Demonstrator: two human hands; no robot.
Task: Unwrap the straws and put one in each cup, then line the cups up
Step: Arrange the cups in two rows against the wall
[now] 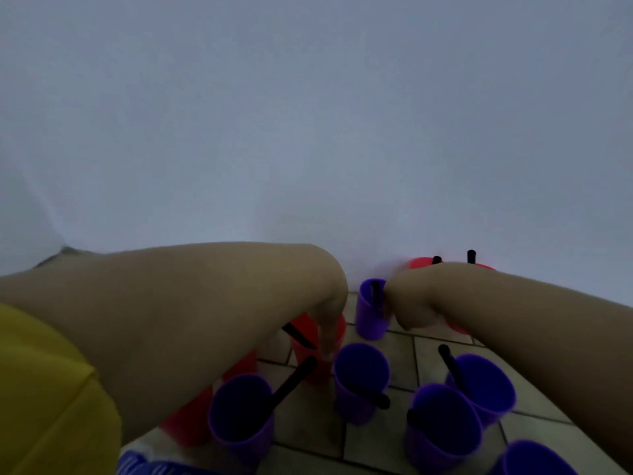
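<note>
Currently left hand (325, 303) is down on the red cup (317, 370), fingers pointing at its rim; can't tell whether it grips. Right hand (411, 303) is bent against the far purple cup (368, 320), straw (376, 294) inside; hold unclear. Image blurred.

Pale wall (308, 114) behind tiled floor (308, 423), blue-striped packet (147, 466) at the bottom edge

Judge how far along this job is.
Done: black straws stand in several purple plastic cups and red plastic cups. In hand: left hand at a red cup, right hand beside the far purple cup. Left: cups sit clustered on the tiled floor, not lined up.
</note>
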